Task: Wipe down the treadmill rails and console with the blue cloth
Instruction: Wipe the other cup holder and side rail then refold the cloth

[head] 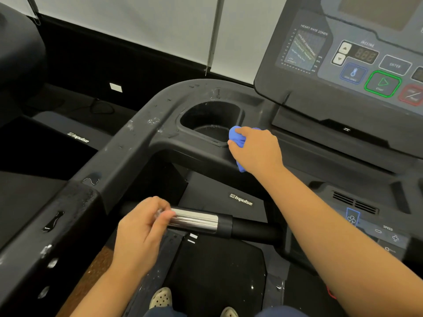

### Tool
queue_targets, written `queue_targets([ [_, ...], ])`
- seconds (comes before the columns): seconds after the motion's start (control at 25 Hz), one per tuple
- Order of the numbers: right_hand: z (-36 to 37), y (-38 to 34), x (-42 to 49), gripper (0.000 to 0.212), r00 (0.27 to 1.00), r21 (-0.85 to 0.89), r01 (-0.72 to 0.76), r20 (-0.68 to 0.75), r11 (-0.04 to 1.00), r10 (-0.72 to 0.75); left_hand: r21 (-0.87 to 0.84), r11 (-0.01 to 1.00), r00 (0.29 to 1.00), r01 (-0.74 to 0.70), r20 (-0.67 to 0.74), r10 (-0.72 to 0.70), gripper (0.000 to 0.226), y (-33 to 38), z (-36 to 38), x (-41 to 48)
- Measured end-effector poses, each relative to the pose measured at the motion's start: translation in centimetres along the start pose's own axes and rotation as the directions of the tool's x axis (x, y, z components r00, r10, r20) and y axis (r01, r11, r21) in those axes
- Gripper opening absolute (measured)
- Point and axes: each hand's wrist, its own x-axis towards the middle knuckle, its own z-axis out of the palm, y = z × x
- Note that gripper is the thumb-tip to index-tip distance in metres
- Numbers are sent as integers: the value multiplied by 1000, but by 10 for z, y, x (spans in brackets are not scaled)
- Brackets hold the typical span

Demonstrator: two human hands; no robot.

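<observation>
Right hand (256,149) bunching blue cloth (237,138) at cup holder (206,120) rim, cloth mostly hidden, left hand (142,232) half-curled on chrome grip sensor (194,219), fingertips blurred, console (354,56) cropped right

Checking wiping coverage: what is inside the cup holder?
The cup holder looks empty, with a dark, slightly shiny bottom. The blue cloth in the right hand covers its near-right rim.

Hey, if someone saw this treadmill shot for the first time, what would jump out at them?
Probably the blue cloth, bunched in the right hand at the edge of the cup holder on the dark rail. Next, the green-ringed start button on the console at upper right. Lower down, the left hand sits by the shiny chrome grip.
</observation>
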Motion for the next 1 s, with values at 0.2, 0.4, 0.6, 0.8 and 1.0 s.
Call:
queue_targets([
  [0.2,19,4,1,50,997,-93,71,49,993,-67,319,942,987,-102,151,56,42,-10,27,23],
  [0.4,34,11,46,50,999,-104,35,-11,994,-36,522,832,954,-188,298,29,56,-15,36,22],
  [0.6,41,19,111,48,993,-101,-113,-32,988,110,515,832,974,-206,191,123,56,-17,39,22],
  [0.8,49,19,156,33,972,-112,-212,-124,971,198,440,844,938,-306,-10,345,44,-25,46,21],
  [1.0,50,-6,191,36,976,126,-184,-97,975,197,474,829,929,-297,-56,365,41,-26,50,22],
])
